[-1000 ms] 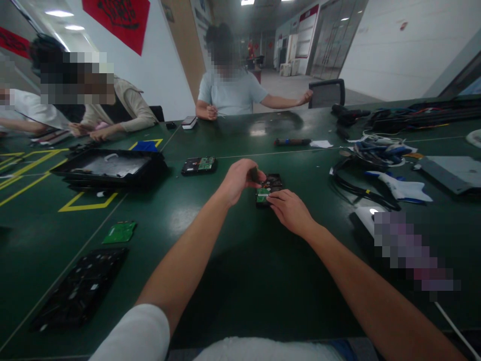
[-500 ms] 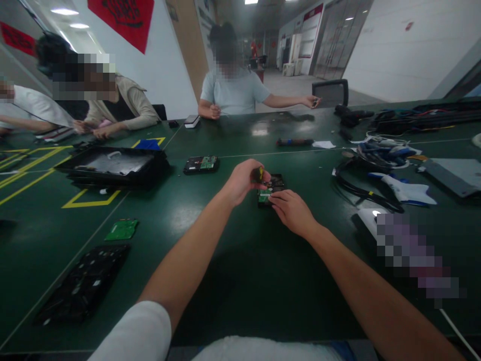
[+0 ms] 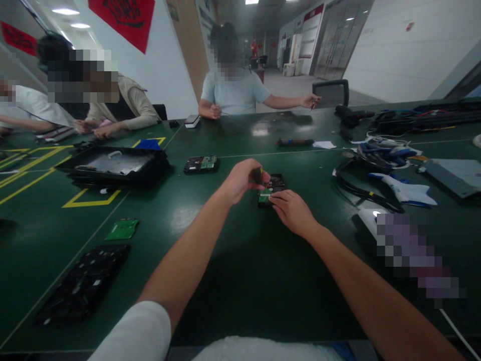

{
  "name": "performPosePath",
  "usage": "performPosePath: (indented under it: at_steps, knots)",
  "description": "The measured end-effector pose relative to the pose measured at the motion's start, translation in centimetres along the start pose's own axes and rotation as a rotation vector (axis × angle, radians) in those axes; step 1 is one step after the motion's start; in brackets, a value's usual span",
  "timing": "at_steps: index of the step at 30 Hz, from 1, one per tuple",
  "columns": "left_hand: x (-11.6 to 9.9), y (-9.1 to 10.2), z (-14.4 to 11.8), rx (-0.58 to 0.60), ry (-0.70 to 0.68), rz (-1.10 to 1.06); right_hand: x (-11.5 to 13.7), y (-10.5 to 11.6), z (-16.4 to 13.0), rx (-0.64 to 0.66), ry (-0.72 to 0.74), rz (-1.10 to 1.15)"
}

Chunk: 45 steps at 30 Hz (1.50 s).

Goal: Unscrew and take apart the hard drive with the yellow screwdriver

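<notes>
A black hard drive [image 3: 278, 182] with a green circuit board lies on the table in front of me. My left hand [image 3: 246, 181] is closed round the dark handle of a screwdriver [image 3: 257, 175], held over the drive. The screwdriver's tip cannot be made out. My right hand [image 3: 295, 212] reaches in from the near right, its thumb and fingers pinched at the drive's near edge by the circuit board. These fingers hide part of the drive.
Left of my hands lie another hard drive [image 3: 201, 164], a loose green circuit board [image 3: 122, 229], a black drive casing [image 3: 84, 283] and a stack of black trays [image 3: 112, 168]. Cables [image 3: 383, 153] lie at the right. A person [image 3: 235, 93] sits opposite.
The screwdriver handle has turned slightly in my left hand, showing less of its yellow part. My right hand stays at the hard drive. The person opposite has turned the outstretched hand a little.
</notes>
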<state>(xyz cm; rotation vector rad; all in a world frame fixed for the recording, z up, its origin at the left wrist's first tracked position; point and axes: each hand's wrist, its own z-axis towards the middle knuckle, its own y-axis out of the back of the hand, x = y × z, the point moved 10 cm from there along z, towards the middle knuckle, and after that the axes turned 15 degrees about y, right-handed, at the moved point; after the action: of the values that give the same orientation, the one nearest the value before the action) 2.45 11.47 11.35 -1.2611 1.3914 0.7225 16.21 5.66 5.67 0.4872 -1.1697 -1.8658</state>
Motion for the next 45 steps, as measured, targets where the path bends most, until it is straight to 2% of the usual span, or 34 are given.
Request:
performPosePath:
  at_steps: [6,9,13,16,21,24,29,37,45]
  knots:
    - [-1.2,0.2,-0.3,-0.02,-0.105,0.131,0.1,0.1,0.1,-0.001,0.006,-0.003]
    - [-0.8,-0.3,-0.4,0.022,-0.054,0.155,0.2,0.2,0.1,-0.004,0.011,-0.008]
    - [0.2,-0.8,-0.2,0.083,0.025,0.058,0.2,0.2,0.1,-0.015,0.011,-0.001]
    - [0.0,-0.7,-0.1,0.059,-0.001,0.039,0.1,0.1,0.0,-0.015,0.01,0.004]
    - [-1.3,0.1,-0.5,-0.037,-0.11,0.15,0.0,0.1,0.0,-0.01,0.004,-0.007]
    - [-1.1,0.2,-0.4,-0.04,-0.07,0.155,0.1,0.1,0.0,-0.011,0.004,-0.006]
    - [-0.2,0.2,-0.2,-0.014,0.001,0.031,0.1,0.1,0.0,-0.009,0.004,-0.004]
    - [-1.4,-0.2,-0.8,-0.01,-0.083,0.124,-0.1,-0.2,0.0,-0.002,0.007,-0.005]
    - [0.2,0.1,-0.2,0.012,0.059,-0.047,0.0,0.2,0.0,-0.03,0.013,0.006]
